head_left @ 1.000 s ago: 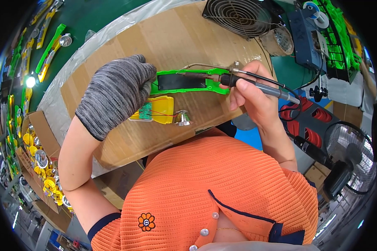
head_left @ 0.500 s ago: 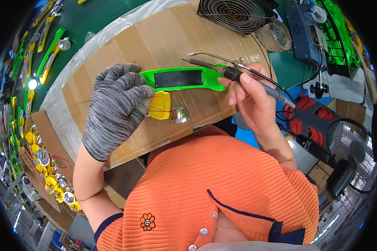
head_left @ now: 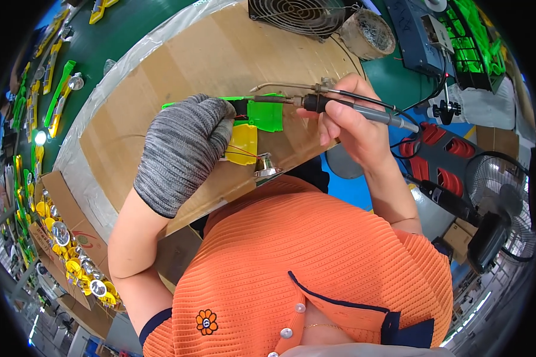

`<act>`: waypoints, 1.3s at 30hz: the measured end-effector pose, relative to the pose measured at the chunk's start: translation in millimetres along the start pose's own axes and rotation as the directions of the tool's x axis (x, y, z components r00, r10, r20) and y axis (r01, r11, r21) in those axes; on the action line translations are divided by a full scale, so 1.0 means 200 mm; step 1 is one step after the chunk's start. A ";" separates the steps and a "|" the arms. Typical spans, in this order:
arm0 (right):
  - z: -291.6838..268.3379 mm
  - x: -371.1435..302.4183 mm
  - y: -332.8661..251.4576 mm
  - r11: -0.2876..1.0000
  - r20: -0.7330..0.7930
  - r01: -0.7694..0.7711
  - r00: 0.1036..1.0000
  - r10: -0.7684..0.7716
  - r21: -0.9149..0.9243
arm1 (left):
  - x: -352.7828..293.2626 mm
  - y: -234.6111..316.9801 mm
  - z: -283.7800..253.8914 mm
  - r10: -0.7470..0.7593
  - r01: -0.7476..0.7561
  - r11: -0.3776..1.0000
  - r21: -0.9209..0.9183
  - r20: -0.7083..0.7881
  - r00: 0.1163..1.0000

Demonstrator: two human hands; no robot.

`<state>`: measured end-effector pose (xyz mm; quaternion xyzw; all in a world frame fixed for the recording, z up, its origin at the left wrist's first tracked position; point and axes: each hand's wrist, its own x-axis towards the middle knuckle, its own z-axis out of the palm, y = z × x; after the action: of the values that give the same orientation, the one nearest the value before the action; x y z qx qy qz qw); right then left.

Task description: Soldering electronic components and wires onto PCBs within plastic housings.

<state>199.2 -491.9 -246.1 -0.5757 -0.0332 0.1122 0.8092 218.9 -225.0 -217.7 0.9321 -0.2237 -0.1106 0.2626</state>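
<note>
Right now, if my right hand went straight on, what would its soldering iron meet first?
From your right hand, the soldering iron probably meets the green casing first, then your gloved left hand; depth is unclear.

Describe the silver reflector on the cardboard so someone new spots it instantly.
Find the large brown cardboard sheet, then its near edge, by the orange shirt. There, just right of the yellow housing piece, sits a small silver reflector with thin wires running to it. It is the only shiny flared cup on the cardboard; similar reflectors lie in the carton far left.
</note>
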 end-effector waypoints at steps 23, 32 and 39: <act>-0.04 0.03 -0.01 0.982 0.089 -0.115 0.988 0.129 -0.151 | 0.09 0.11 -0.04 -0.061 0.051 0.983 0.175 0.054 0.997; -0.04 -0.02 -0.01 0.995 0.019 -0.069 0.997 0.071 -0.068 | 0.11 0.12 -0.04 -0.085 0.067 0.979 0.194 0.087 0.993; 0.04 -0.07 0.07 0.951 -0.124 -0.023 0.990 0.064 0.309 | 0.11 0.13 -0.05 -0.057 0.044 0.978 0.204 0.059 0.997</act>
<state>182.6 -484.0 -255.0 -0.4498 0.0513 0.0953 0.8866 231.1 -251.2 -197.0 0.9552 -0.2186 -0.1241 0.1562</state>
